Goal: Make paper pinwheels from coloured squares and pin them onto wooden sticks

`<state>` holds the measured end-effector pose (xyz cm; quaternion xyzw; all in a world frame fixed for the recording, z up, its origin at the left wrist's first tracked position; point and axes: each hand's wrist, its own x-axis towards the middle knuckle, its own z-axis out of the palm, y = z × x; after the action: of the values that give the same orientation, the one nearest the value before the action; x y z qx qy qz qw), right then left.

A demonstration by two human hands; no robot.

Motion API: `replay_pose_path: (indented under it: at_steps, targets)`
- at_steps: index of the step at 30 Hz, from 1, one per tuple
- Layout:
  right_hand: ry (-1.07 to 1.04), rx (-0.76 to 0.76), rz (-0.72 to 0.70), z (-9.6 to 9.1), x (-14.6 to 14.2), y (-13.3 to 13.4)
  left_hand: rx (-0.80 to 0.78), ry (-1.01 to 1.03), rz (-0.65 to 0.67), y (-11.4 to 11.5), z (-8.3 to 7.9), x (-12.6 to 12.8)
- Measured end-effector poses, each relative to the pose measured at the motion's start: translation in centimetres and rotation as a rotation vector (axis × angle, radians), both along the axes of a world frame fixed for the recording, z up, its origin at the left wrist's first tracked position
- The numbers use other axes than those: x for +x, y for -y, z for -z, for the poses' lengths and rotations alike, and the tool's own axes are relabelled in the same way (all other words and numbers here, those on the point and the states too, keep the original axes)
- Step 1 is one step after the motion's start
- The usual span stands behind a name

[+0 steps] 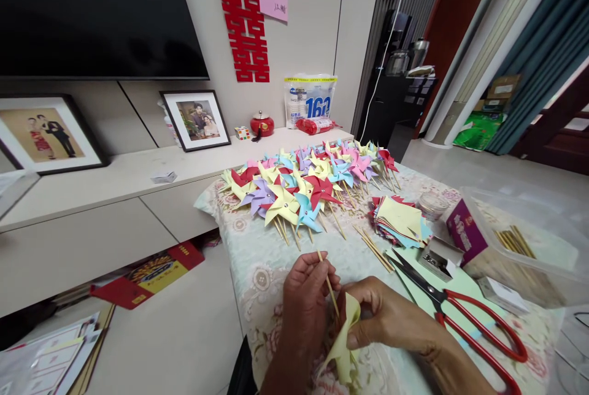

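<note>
My left hand (307,297) is closed around a thin wooden stick (327,281), its tip poking up past the thumb. In my right hand (384,315) a pale yellow paper pinwheel (344,346) is pinched between thumb and fingers, its blades folded and seen from the side. The stick's lower end meets the back of the paper; the exact joint is hidden by my fingers. Beyond my hands lies a big cluster of finished paper pinwheels (285,202) on sticks, in yellow, red, blue, purple and pink.
To the right are loose sticks (375,249), stacked paper squares (399,220), a small box of metal pins (440,258), red-handled scissors (442,300) and a clear plastic bin (519,272) holding sticks. A low cabinet (184,168) with framed photos borders the flowered tablecloth (257,254).
</note>
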<state>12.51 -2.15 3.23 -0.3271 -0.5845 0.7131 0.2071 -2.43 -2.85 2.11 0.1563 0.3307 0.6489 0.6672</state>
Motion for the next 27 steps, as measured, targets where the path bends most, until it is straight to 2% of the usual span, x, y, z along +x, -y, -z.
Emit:
replay_pose_path:
  at_steps: [8,13,17,27]
  targets:
    - [0.03,0.168,-0.02,-1.0,1.6,-0.6,0.046,0.045,0.059,-0.1,0.6,-0.7]
    - [-0.125,0.135,0.117,-1.1,2.5,-0.8,0.051,0.109,0.188,0.1,0.8,-1.0]
    - [-0.255,0.187,0.201,-0.6,2.6,-0.9,0.035,0.107,0.266,0.2,0.7,-0.9]
    - [-0.279,0.396,0.345,-0.4,2.2,-0.8,0.053,0.078,0.291,0.9,-0.1,-0.7]
